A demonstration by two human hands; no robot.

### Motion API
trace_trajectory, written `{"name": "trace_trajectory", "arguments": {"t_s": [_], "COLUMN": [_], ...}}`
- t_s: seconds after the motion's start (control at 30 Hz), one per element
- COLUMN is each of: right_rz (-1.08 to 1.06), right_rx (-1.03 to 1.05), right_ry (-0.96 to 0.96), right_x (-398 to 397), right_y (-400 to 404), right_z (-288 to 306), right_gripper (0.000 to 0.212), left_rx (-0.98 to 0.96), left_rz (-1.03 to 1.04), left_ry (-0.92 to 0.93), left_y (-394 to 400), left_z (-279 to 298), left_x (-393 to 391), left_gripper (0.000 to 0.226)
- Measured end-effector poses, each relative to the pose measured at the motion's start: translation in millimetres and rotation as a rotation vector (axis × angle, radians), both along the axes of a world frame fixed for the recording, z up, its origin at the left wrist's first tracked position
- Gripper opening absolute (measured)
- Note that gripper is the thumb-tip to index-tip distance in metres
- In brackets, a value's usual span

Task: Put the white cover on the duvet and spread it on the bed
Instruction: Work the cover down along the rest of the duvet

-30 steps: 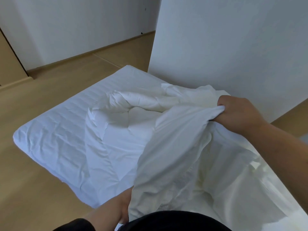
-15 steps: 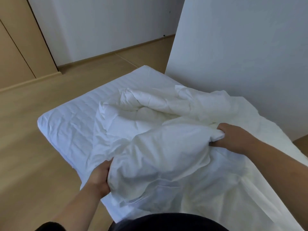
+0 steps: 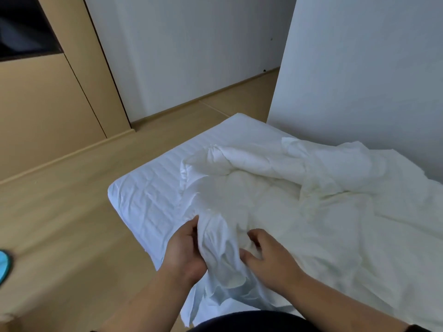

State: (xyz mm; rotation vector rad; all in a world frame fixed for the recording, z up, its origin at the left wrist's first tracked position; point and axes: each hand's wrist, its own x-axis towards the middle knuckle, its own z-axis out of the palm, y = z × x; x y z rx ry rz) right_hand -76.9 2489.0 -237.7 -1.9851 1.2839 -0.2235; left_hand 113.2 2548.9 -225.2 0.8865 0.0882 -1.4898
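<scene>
A wooden floor (image 3: 60, 212) is seen on the left, with a white wall (image 3: 191, 44) and a wood-panelled wardrobe (image 3: 48, 92) behind it. The bed (image 3: 143, 195), covered by a ribbed white sheet, is set with its far side against a second white wall (image 3: 359, 68). A crumpled duvet (image 3: 323, 224) is heaped across the bed, and the white cover (image 3: 215, 236) is bunched at its near edge, hanging partly over the bed's side. The bunched cover is gripped from the left by the left hand (image 3: 183, 252), thumb up against the cloth. A fold is pinched by the curled fingers of the right hand (image 3: 268, 257), close beside the left.
</scene>
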Motion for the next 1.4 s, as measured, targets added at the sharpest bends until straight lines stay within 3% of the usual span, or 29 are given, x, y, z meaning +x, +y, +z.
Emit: {"name": "trace_trajectory", "arguments": {"t_s": [0.1,0.3,0.47,0.57,0.7,0.83,0.93,1.03,1.13,1.2,1.27,1.33,1.4], "right_rz": [-0.103,-0.062,-0.143,-0.143,-0.163,-0.294,-0.323,-0.325,-0.301,-0.300,-0.294,-0.285,-0.282], "right_rx": [-0.121,-0.143,-0.269,-0.392,-0.565,-0.675,-0.746,-0.748,-0.766,-0.775,-0.763,-0.729,-0.686], "right_ry": [-0.015,0.069,0.056,0.141,0.319,0.388,0.441,0.472,0.486,0.481,0.486,0.506,0.507], "right_x": [5,11,-11,-24,-39,-71,-80,-72,-61,-56,-54,-56,-59], "right_y": [8,6,-29,-60,-100,-133,-151,-157,-154,-149,-144,-138,-134], "right_z": [1,-18,11,57,111,156,176,179,172,168,167,166,163], "right_gripper": [0.029,0.037,0.055,0.062,0.058,0.060,0.055,0.054,0.050,0.049,0.048,0.047,0.049], "left_rx": [-0.050,-0.048,0.004,0.041,-0.017,0.099,0.122,0.206,0.356,0.369,0.297,0.206,0.073], "left_rz": [-0.019,-0.201,-0.321,-0.615,-0.782,-0.793,-0.947,-1.111,-1.231,-1.257,-1.332,-1.487,-1.608], "left_ry": [0.087,0.059,-0.419,-0.702,-0.815,-0.880,-0.974,-0.907,-0.670,-0.474,-0.458,-0.563,-0.806], "left_y": [-1,-8,-16,-18,-23,-30,-28,-25,-21,-19,-16,-14,-15], "left_z": [5,2,-11,-23,-26,-55,-79,-95,-114,-129,-137,-132,-121], "left_x": [-2,-1,34,48,65,97,95,77,69,65,54,38,20], "left_gripper": [0.036,0.042,0.043,0.063,0.066,0.074,0.089,0.090,0.115,0.112,0.095,0.076,0.060]}}
